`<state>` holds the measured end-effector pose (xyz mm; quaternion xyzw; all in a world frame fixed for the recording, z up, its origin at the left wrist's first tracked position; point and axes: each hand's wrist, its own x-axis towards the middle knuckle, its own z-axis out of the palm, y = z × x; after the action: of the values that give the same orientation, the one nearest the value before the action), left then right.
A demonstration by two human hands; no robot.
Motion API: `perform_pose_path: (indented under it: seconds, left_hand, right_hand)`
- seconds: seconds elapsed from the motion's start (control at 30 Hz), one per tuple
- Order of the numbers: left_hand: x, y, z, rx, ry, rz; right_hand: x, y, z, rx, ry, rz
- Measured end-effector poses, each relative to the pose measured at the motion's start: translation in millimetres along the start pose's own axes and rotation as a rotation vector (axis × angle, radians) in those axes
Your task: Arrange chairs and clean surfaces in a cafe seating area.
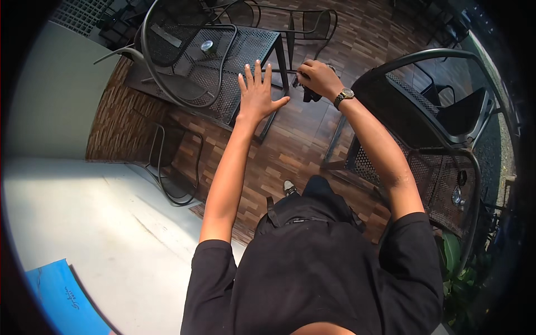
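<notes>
My left hand [258, 98] is stretched out in front of me with its fingers spread, holding nothing. To its right, my right hand [319, 77], with a wristwatch [345, 97] on the wrist, is curled over a small black object [310, 95]. The hand covers much of that object, so I cannot tell what it is. Beyond my left hand stands a perforated metal table [247, 46] with a small round tin or ashtray [207, 46] on it.
Metal chairs [159, 83] rest on and around the table. On the right are another perforated table [444, 188], bearing small round items, and a chair [423, 100] with a tubular frame. A white wall [125, 209] rises at left, with a blue painted panel [69, 297]. Leafy plants [452, 251] stand lower right.
</notes>
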<state>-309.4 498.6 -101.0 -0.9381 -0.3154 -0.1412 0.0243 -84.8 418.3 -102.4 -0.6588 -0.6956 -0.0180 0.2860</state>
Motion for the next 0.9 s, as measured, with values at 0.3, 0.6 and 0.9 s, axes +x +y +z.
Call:
perform_pose_path:
  seconds: [0.3, 0.6, 0.9]
  left_hand:
    - [43.6, -45.9, 91.4, -0.099, -0.142, 0.001]
    - [111.2, -142.1, 141.7, -0.069, -0.280, -0.254]
    - [133.7, -219.8, 178.7, -0.222, -0.447, -0.639]
  right_hand:
    - [33.8, 32.2, 86.0, 0.164, 0.021, 0.189]
    - [167.0, 59.3, 211.9, 0.268, -0.039, 0.086]
    - [243.6, 53.1, 294.6, 0.280, -0.171, -0.002]
